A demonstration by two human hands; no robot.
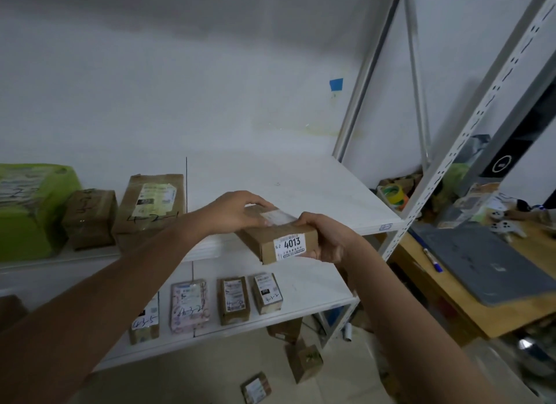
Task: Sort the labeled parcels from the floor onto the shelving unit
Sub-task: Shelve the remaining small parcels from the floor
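Your left hand (pixel 237 212) curls over the top of the 4013 parcel (pixel 279 236) and your right hand (pixel 326 242) grips its near end. The parcel is held at the front edge of the upper shelf (pixel 285 187). Slide it flat onto bare board, number facing out. Top label blurred, underside hidden; can't tell if it touches the shelf.

A parcel storeroom: metal shelving (pixel 469 138) holding labelled parcels (pixel 150 208), more on the floor (pixel 346 373)
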